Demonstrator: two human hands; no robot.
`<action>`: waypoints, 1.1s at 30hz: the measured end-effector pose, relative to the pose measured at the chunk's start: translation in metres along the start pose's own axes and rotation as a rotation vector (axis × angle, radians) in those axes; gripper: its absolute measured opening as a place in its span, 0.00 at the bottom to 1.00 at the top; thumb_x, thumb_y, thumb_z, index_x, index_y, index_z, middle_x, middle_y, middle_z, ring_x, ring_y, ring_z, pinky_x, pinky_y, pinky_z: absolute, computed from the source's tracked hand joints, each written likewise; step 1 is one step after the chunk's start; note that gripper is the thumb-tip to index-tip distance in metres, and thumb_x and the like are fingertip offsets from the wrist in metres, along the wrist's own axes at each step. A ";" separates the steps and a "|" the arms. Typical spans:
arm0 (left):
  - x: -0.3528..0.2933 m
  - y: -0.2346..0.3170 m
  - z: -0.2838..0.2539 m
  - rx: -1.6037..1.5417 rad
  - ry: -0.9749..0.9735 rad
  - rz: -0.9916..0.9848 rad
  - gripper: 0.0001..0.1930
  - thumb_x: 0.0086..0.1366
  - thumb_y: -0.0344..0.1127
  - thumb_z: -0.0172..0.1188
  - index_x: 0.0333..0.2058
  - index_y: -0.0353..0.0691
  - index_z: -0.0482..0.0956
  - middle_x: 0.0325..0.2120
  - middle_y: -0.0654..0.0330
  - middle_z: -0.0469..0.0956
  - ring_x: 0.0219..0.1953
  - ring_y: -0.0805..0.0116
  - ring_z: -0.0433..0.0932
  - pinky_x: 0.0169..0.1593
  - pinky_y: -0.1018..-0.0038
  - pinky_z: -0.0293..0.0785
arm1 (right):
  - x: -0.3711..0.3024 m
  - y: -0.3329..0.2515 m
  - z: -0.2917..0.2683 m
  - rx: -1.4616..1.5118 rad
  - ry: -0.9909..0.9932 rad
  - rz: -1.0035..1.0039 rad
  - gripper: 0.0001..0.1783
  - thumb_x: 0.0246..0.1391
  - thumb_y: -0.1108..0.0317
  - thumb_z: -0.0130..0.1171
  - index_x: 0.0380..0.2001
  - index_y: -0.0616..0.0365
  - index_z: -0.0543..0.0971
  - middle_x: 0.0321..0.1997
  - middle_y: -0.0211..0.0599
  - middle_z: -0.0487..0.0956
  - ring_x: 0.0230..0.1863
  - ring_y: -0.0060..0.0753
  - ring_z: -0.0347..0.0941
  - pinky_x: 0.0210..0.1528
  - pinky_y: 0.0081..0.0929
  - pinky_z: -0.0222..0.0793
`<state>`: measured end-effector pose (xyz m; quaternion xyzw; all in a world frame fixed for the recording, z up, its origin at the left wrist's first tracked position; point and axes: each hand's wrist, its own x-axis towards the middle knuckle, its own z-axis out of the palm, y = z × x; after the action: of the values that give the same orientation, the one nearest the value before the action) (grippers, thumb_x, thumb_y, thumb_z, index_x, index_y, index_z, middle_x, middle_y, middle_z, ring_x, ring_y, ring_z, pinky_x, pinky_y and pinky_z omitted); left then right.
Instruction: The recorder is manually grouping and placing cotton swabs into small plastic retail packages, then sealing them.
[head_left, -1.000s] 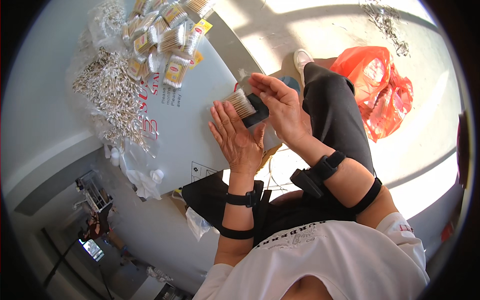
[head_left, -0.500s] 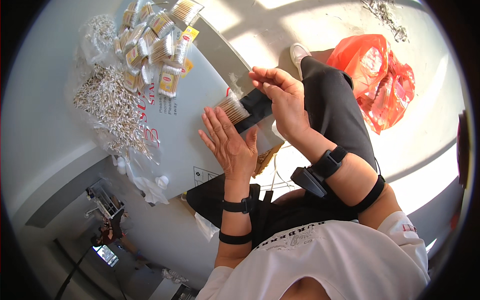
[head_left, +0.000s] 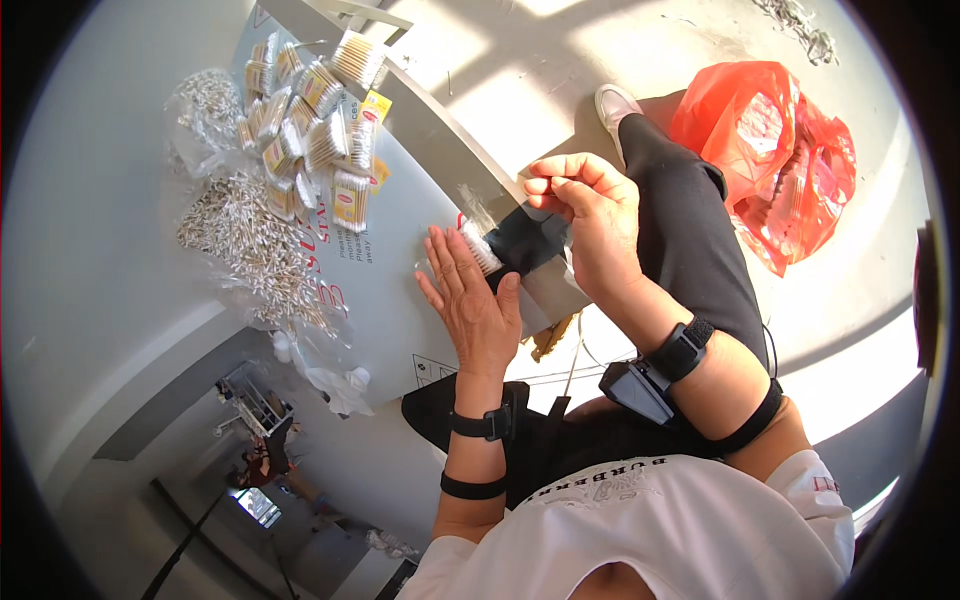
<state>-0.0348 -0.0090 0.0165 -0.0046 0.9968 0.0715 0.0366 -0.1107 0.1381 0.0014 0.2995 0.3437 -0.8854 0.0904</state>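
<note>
My left hand point(head_left: 468, 300) lies flat with its fingers stretched out over a clear pack of cotton swabs point(head_left: 482, 247), covering much of it. The white tips show past the fingers. The pack rests at the edge of a grey printed board point(head_left: 385, 290), beside a black patch point(head_left: 530, 240). To the right, my right hand point(head_left: 600, 215) is raised, thumb and fingertips pinched together. Whatever sits in that pinch, if anything, is too small to make out. Several filled swab packs point(head_left: 325, 140) with yellow labels are piled farther left.
Loose cotton swabs point(head_left: 240, 230) are heaped on clear plastic at the left, with a bag of swabs point(head_left: 205, 105) behind. A red plastic bag point(head_left: 740, 125) stands on the floor at the right, beyond my leg point(head_left: 680, 210). Another person point(head_left: 265, 460) is in the lower left background.
My left hand has slid farther over the swab pack, hiding more of its sticks. My right hand remains pinched, its fingers more curled. The whole view has shifted slightly.
</note>
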 end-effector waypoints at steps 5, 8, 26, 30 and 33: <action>0.065 -0.014 -0.035 -0.104 0.110 0.089 0.29 0.67 0.42 0.49 0.62 0.31 0.57 0.64 0.45 0.55 0.67 0.47 0.51 0.67 0.52 0.45 | 0.004 -0.006 -0.001 0.058 -0.011 0.020 0.09 0.55 0.81 0.45 0.34 0.68 0.77 0.32 0.39 0.79 0.32 0.25 0.75 0.39 0.22 0.73; 0.147 -0.037 -0.053 -0.160 0.242 0.225 0.22 0.62 0.25 0.52 0.56 0.31 0.66 0.58 0.44 0.65 0.62 0.46 0.62 0.64 0.60 0.58 | 0.006 -0.011 0.000 0.080 -0.015 0.044 0.10 0.55 0.81 0.45 0.34 0.67 0.77 0.33 0.39 0.80 0.32 0.25 0.75 0.38 0.22 0.72; 0.324 -0.089 -0.068 -0.414 -0.297 0.011 0.26 0.42 0.21 0.69 0.45 0.32 0.74 0.36 0.56 0.77 0.35 0.66 0.77 0.39 0.74 0.79 | 0.010 -0.016 0.000 0.056 -0.052 0.122 0.08 0.54 0.79 0.48 0.31 0.63 0.78 0.34 0.36 0.81 0.29 0.18 0.73 0.33 0.17 0.68; 0.297 -0.071 -0.079 -0.624 -0.292 -0.130 0.17 0.46 0.19 0.68 0.36 0.34 0.74 0.29 0.60 0.78 0.29 0.70 0.78 0.35 0.73 0.78 | 0.011 -0.013 -0.002 0.041 -0.071 0.142 0.07 0.54 0.78 0.50 0.31 0.62 0.78 0.33 0.32 0.81 0.27 0.17 0.72 0.33 0.17 0.67; 0.255 -0.064 -0.079 -1.111 -0.237 -0.218 0.16 0.49 0.18 0.67 0.37 0.34 0.74 0.30 0.60 0.78 0.31 0.71 0.77 0.36 0.75 0.77 | 0.008 -0.014 0.004 0.010 -0.137 0.130 0.05 0.55 0.75 0.54 0.32 0.61 0.79 0.31 0.29 0.80 0.28 0.16 0.71 0.33 0.16 0.66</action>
<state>-0.2944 -0.0849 0.0669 -0.1178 0.7926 0.5798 0.1472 -0.1241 0.1462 0.0063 0.2606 0.3122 -0.8977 0.1696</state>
